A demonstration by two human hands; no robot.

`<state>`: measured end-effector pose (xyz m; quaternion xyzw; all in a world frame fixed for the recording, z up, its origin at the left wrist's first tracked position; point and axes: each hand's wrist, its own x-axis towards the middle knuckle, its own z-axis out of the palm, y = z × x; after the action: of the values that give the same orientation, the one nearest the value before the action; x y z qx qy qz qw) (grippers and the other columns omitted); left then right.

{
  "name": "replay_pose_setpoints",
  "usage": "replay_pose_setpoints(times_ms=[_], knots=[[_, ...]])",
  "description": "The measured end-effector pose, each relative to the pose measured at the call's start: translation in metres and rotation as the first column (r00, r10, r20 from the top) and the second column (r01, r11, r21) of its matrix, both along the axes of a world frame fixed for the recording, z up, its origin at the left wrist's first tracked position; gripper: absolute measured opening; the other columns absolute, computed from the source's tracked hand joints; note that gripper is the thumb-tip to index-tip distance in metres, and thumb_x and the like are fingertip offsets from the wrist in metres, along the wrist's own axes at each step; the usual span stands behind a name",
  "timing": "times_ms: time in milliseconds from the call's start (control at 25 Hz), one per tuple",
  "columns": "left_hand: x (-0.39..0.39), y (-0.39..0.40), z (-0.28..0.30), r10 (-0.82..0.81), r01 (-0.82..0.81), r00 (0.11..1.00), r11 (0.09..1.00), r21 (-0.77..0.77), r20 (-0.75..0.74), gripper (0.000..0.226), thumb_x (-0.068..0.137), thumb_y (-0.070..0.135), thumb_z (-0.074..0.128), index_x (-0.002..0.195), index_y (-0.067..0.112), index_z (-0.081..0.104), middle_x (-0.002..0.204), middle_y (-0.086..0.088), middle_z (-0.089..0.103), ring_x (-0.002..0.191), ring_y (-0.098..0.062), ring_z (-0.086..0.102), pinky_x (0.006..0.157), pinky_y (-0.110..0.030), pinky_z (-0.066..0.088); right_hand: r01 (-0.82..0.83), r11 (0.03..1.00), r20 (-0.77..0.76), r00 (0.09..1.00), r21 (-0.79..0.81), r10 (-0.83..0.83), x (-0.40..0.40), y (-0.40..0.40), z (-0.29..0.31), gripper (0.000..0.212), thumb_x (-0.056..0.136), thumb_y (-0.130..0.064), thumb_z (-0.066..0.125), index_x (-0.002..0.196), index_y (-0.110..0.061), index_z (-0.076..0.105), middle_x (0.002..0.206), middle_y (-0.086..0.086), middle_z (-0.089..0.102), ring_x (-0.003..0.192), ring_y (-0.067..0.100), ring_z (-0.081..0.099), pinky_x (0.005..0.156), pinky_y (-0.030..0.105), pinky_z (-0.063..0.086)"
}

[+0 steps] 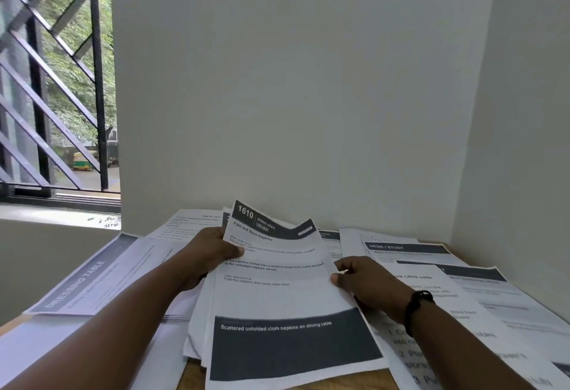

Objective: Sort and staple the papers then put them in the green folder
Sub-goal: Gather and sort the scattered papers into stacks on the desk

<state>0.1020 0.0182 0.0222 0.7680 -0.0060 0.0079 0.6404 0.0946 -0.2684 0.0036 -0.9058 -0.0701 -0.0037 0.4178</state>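
Holding a stack of papers (277, 312) over the table (339, 385), we see its near end low in the view, where the top sheet carries a dark band reading "Scattered unfolded cloth napkins on dining table". A strip of bare wood shows just under that edge. Further up, our right hand (367, 284) grips the stack's right edge, thumb on the printed face and fingers curled beneath; a black band (415, 309) circles that wrist. Our left hand (209, 255) clamps the left edge higher up, thumb pressed on the text near the heading "Fold and Stack Napkins". The top sheet's far end rises off the pile and bends, showing "1610" and "DINING AREA".

Loose sheets lie all round. To the left a page headed "DRESSING TABLE" (92, 278) lies flat near the table's edge. To the right several overlapping pages spread out, one headed "DESK / STUDY" (407, 249). More pages lie behind the stack, against the white wall (293, 81). At far left stands a window (55, 81) with dark diagonal bars, trees beyond it.
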Motion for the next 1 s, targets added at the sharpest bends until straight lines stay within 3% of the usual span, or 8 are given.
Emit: replay_pose_setpoints(times_ms=[80,160,280,360,440,640,840,1000], knots=[[0.000,0.000,0.002,0.031,-0.026,0.997,0.997,-0.074,0.069,0.026,0.088,-0.008,0.059,0.106,0.009,0.066,0.101,-0.014,0.074,0.083,-0.030,0.074,0.071,-0.041,0.059,0.058,0.997,0.043,0.997,0.053,-0.060,-0.001,0.000,0.002,0.030,0.089,-0.041,0.063,0.110,-0.020,0.059,0.101,0.001,0.065,0.077,0.011,0.060,0.068,0.025,0.048],[-0.001,-0.001,0.005,0.027,0.014,0.982,0.978,-0.208,0.189,0.034,0.087,-0.010,0.057,0.115,0.010,0.062,0.109,-0.018,0.072,0.088,-0.033,0.072,0.077,-0.045,0.058,0.082,0.988,0.052,0.995,0.129,-0.089,-0.002,-0.003,0.005,0.055,0.083,-0.056,0.062,0.125,-0.025,0.047,0.113,0.001,0.061,0.090,0.010,0.060,0.076,0.026,0.049],[-0.002,-0.003,0.011,-0.011,0.156,0.911,0.935,-0.319,0.413,0.062,0.086,-0.013,0.057,0.137,0.022,0.046,0.119,-0.015,0.068,0.099,-0.034,0.069,0.077,-0.049,0.058,-0.098,0.901,-0.054,0.990,0.422,0.132,-0.005,-0.007,0.012,0.070,0.076,-0.062,0.068,0.124,-0.013,0.053,0.114,0.006,0.068,0.102,0.025,0.066,0.094,0.042,0.051],[-0.003,-0.010,0.017,-0.029,0.219,0.880,0.911,-0.349,0.475,0.079,0.083,-0.004,0.068,0.145,0.029,0.034,0.127,-0.013,0.063,0.110,-0.035,0.064,0.085,-0.057,0.054,-0.255,0.772,0.000,0.950,0.582,0.313,-0.013,-0.004,0.017,0.048,0.088,-0.042,0.064,0.121,-0.007,0.062,0.114,0.011,0.070,0.106,0.030,0.066,0.097,0.042,0.050],[-0.010,-0.020,0.029,-0.038,0.225,0.893,0.901,-0.371,0.448,0.090,0.072,0.015,0.083,0.145,0.028,0.033,0.131,-0.015,0.060,0.114,-0.038,0.062,0.091,-0.063,0.049,-0.241,0.710,0.081,0.964,0.662,0.252,-0.021,-0.002,0.027,0.031,0.090,-0.020,0.062,0.117,-0.004,0.064,0.112,0.013,0.070,0.102,0.029,0.068,0.091,0.038,0.053],[-0.057,-0.055,0.071,-0.004,0.187,0.864,0.931,-0.315,0.503,0.024,0.088,0.006,0.063,0.112,0.010,0.061,0.104,-0.013,0.073,0.091,-0.034,0.072,0.072,-0.042,0.060,-0.125,0.747,0.234,0.971,0.653,-0.042,-0.044,-0.007,0.072,0.016,0.085,-0.008,0.068,0.100,-0.014,0.067,0.099,0.009,0.074,0.082,0.024,0.072,0.067,0.030,0.058],[-0.084,-0.075,0.077,-0.006,0.233,0.915,0.823,-0.518,0.402,0.032,0.084,0.008,0.067,0.115,0.007,0.062,0.106,-0.020,0.071,0.096,-0.041,0.069,0.083,-0.057,0.055,-0.085,0.731,0.245,0.963,0.677,-0.115,-0.078,-0.016,0.079,0.017,0.086,-0.012,0.066,0.102,-0.018,0.067,0.101,0.006,0.073,0.091,0.029,0.068,0.080,0.040,0.055],[-0.099,-0.084,0.054,-0.046,0.242,0.916,0.855,-0.458,0.398,0.044,0.075,0.023,0.075,0.114,0.010,0.060,0.104,-0.016,0.073,0.094,-0.036,0.071,0.084,-0.050,0.057,-0.024,0.689,0.238,0.946,0.724,-0.218,-0.106,-0.013,0.045,0.017,0.086,-0.022,0.068,0.103,-0.019,0.068,0.096,0.001,0.074,0.090,0.024,0.069,0.080,0.040,0.056]])
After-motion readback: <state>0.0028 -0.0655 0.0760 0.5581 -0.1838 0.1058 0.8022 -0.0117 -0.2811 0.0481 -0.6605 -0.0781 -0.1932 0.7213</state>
